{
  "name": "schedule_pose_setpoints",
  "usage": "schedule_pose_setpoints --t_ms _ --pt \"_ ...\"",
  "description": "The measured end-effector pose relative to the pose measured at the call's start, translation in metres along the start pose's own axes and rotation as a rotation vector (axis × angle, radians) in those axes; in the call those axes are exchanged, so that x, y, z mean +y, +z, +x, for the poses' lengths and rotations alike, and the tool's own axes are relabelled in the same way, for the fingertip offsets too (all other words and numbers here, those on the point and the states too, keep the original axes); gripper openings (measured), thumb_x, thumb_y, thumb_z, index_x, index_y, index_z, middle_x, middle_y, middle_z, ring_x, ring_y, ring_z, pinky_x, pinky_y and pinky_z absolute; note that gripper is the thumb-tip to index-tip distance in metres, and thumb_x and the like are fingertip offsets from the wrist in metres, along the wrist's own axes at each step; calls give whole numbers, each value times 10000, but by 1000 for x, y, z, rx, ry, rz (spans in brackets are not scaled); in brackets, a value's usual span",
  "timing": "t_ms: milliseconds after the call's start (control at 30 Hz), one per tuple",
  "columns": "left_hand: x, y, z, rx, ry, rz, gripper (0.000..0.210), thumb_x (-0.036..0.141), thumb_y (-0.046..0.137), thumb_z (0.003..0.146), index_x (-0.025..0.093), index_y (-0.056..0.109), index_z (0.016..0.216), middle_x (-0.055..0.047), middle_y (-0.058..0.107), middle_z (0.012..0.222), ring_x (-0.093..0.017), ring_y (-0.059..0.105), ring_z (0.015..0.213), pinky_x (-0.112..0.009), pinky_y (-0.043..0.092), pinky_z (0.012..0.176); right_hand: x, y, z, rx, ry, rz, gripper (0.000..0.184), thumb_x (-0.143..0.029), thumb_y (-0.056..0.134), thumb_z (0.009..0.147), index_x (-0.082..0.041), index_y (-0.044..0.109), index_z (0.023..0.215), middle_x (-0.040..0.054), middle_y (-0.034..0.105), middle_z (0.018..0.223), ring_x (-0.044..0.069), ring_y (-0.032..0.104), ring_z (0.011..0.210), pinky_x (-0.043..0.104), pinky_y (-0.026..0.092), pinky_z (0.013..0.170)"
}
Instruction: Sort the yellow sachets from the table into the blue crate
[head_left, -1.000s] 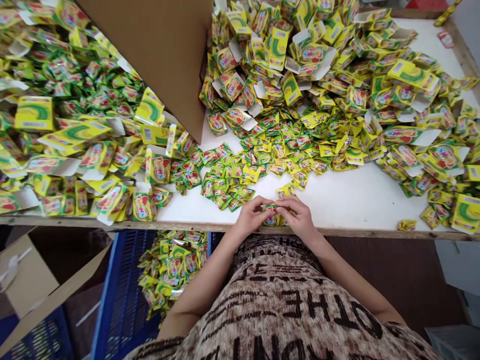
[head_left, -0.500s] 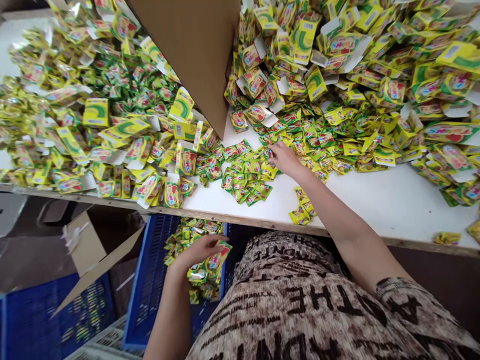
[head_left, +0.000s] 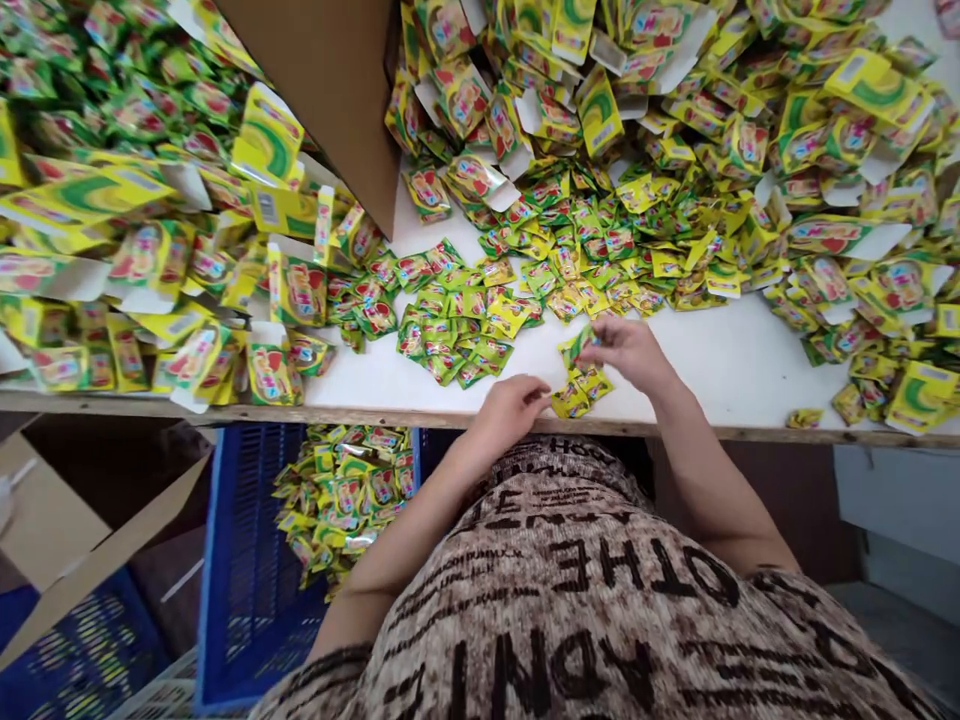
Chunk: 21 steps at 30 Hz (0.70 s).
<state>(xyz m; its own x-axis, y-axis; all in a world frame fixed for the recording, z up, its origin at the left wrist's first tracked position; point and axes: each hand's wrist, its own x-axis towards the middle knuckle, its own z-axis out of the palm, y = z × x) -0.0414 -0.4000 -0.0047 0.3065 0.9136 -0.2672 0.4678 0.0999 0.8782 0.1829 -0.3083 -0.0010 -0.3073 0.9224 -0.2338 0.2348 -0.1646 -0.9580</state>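
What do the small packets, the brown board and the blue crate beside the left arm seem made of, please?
Small packets: glossy plastic film or foil, judging by highlights and creases. Brown board: probably matte cardboard, given its plain face. Blue crate: likely smooth plastic, with slotted walls.

The packets (head_left: 571, 398) are yellow and green, the crate (head_left: 234, 570) blue, the tabletop (head_left: 724, 370) white.

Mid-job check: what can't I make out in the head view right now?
All in the head view:
- Whether the left hand touches the yellow packets: its bent fingers hide any contact.
- Part of the green packet in the right hand: covered by fingers.
- Top of the cardboard panel: cut off by the upper edge.
- Right part of the blue crate: behind the left forearm and shirt.
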Motion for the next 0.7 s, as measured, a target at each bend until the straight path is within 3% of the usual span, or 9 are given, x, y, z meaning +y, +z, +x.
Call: schedule_pose_setpoints --t_ms 67,167,233,300,433,533,600,700 --pt "3 21 20 31 72 281 155 208 720 788 168 717 937 -111 676 956 -260 590 949 -381 461 857 6 -3 -27 -73 12 -73 208 -338 793 679 -193 698 794 6 662 763 178 598 709 320 470 675" --pt "2 33 32 -7 94 505 91 165 697 773 167 694 865 -127 654 959 -290 563 985 -399 456 833 11 3 -43 -319 -48 -269 150 -214 734 737 -215 728 887 0 697 832 205 636 827 330 472 783" --pt "1 33 35 -26 84 519 88 126 629 794 172 687 840 -116 660 897 -276 576 941 -380 456 803 11 10 -41 -417 -80 -436 229 -104 687 744 -211 710 945 14 700 901 215 633 891 332 466 818" --pt "-2 32 36 -24 64 469 148 88 577 793 178 684 838 -99 674 855 -257 592 894 -359 453 787 11 17 -36 -399 -113 -611 277 -50 665 740 -192 681 979 58 671 991 229 609 939 343 467 825" --pt "-5 34 41 88 17 247 161 70 559 788 196 657 806 -61 694 813 -221 616 808 -333 453 768 11 20 -31 -374 -221 -801 165 -100 709 752 -178 656 887 100 613 998 252 554 960 372 459 835" --pt "-4 37 42 230 -18 -147 73 171 564 853 199 628 834 -20 674 737 -173 628 721 -301 481 745 17 16 -36 -320 -167 -615 151 -148 744 722 -193 614 784 34 598 815 212 543 830 352 452 783" --pt "1 39 41 309 -80 -462 125 295 597 880 192 632 940 -14 693 760 -154 644 715 -289 511 740 22 15 -41 -144 -49 -326 174 -243 753 730 -202 588 766 -7 577 729 172 527 716 323 456 712" --pt "10 40 38 216 -178 -771 366 399 784 737 158 683 994 -34 738 840 -158 662 755 -295 546 746 28 23 -46 162 49 115 284 -394 791 700 -210 597 798 -14 624 754 157 565 703 309 491 694"
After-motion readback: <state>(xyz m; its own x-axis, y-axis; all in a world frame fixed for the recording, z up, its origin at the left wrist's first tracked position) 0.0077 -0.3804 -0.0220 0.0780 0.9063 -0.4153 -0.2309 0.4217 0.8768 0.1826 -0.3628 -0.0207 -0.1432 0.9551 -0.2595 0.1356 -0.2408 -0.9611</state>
